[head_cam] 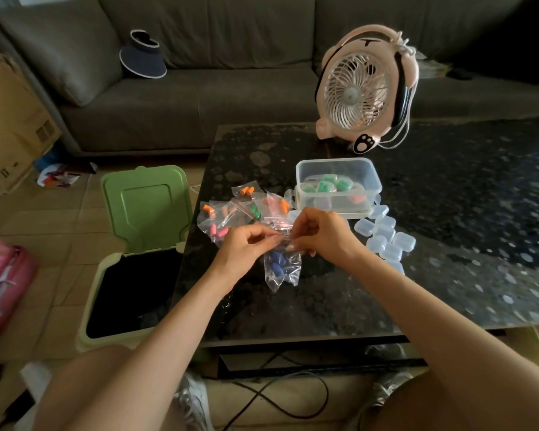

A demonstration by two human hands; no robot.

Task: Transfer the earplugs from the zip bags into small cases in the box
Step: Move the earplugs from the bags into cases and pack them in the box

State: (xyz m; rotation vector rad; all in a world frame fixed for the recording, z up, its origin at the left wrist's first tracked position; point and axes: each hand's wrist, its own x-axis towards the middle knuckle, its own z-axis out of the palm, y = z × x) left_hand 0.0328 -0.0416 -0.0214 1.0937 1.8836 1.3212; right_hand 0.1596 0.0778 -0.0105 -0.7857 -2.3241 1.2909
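Note:
A clear zip bag [282,267] with blue earplugs hangs above the dark table, held at its top edge. My left hand [245,248] pinches the left side of the bag's mouth and my right hand [321,236] pinches the right side. Behind my hands lie several more zip bags [231,213] with orange, pink and green earplugs. A clear plastic box [338,186] farther back holds small cases with green and orange earplugs. Several empty small clear cases [385,236] lie to the right of my right hand.
A pink desk fan [363,88] stands at the back of the glass-topped table [448,275]. A green bin [137,244] with its lid up stands left of the table. A grey sofa [199,88] runs behind. A cable lies on the floor.

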